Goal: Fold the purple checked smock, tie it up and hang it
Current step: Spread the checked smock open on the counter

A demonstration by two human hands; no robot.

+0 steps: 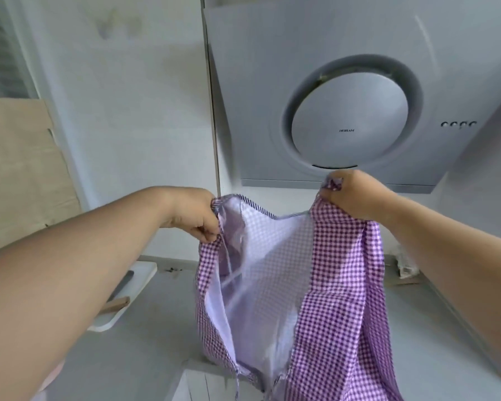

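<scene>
- While it hangs in the air before a range hood (347,111), the purple checked smock (330,285) is held up by its top edge, its lower part draping down toward the grey counter (156,314).
- The pale inner face is turned toward the camera in the middle, with the darker checked face shown at both sides.
- One upper corner is pinched by the left hand (194,215), fingers curled round the hem; the other is gripped by the right hand (356,195), held slightly higher, cloth bunched in its fist.
- The step in hand is judged to be the opening out of the garment ahead of the first fold; no fold is yet made, and neither tying nor hanging is begun.
- For the next move, the two held corners would need to be brought together so the halves meet evenly; the ties cannot be clearly made out.
- A white chopping board (133,287) bearing a knife (122,287) is noted at the left, well apart from the smock.
</scene>
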